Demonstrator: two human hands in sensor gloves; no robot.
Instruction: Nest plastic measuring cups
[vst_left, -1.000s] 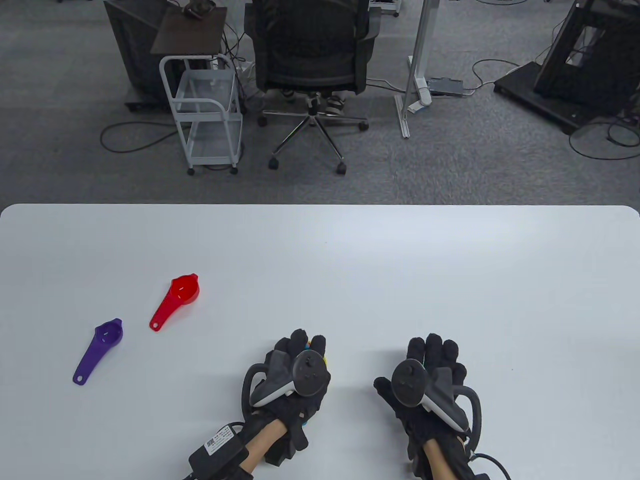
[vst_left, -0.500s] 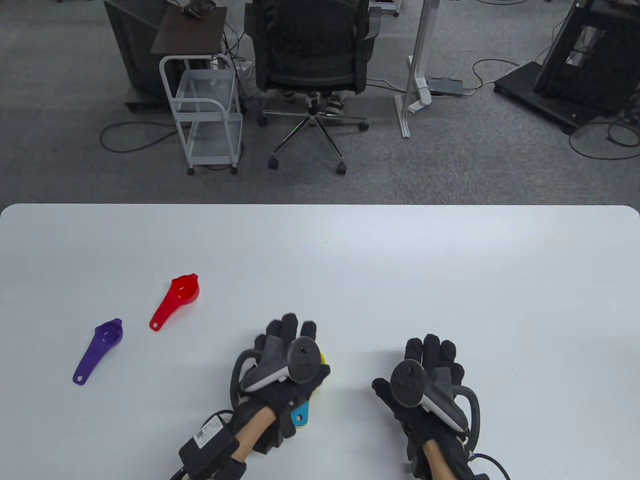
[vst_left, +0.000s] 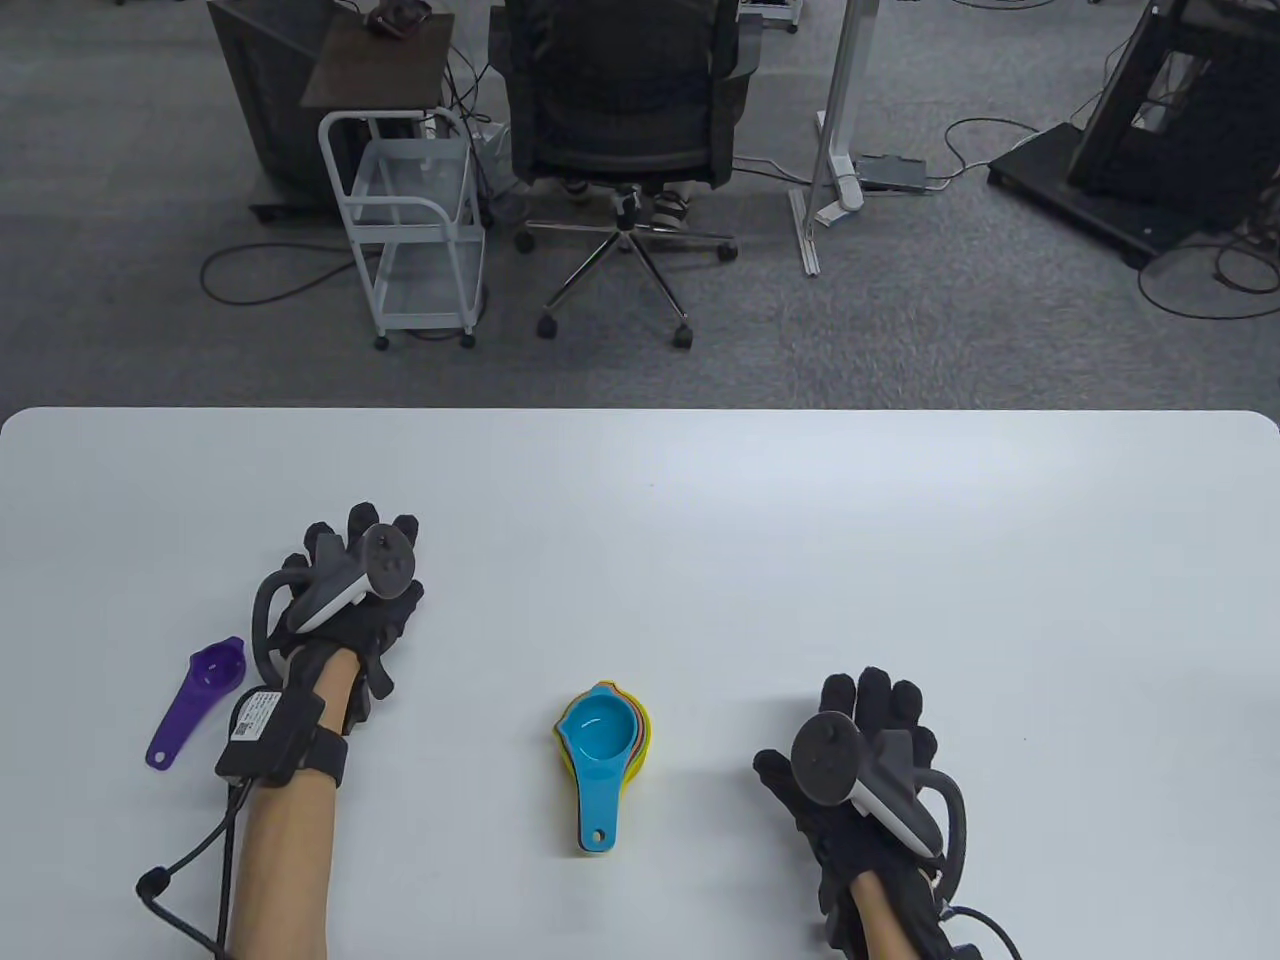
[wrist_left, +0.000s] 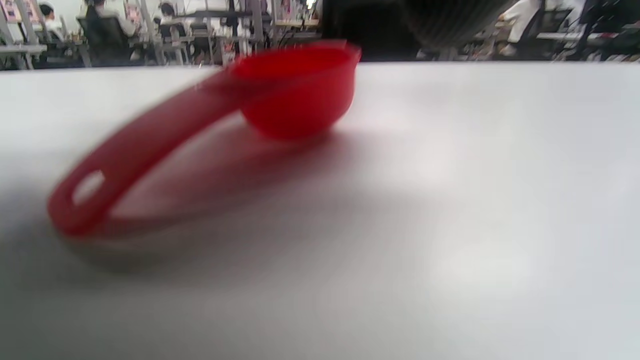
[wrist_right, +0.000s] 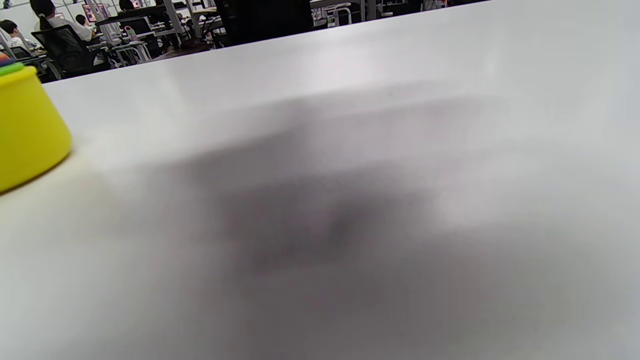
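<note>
A stack of nested cups with a blue cup (vst_left: 598, 745) on top stands at the table's front middle, handles toward me. Its yellow outer cup shows at the left edge of the right wrist view (wrist_right: 25, 125). A purple cup (vst_left: 205, 680) lies at the left. The red cup (wrist_left: 300, 95) lies on the table close in front of my left wrist camera; no finger touches it there. In the table view my left hand (vst_left: 355, 560) covers it. My right hand (vst_left: 865, 720) rests on the table to the right of the stack, fingers stretched out, holding nothing.
The white table (vst_left: 800, 520) has a rounded far edge. Beyond it stand an office chair (vst_left: 620, 120) and a small white cart (vst_left: 415, 220) on the carpet. The left glove's cable (vst_left: 190, 870) trails over the front left of the table.
My left hand has let go of the stack with the blue cup and moved left and away, over the red cup. The stack now stands uncovered. My right hand has barely moved.
</note>
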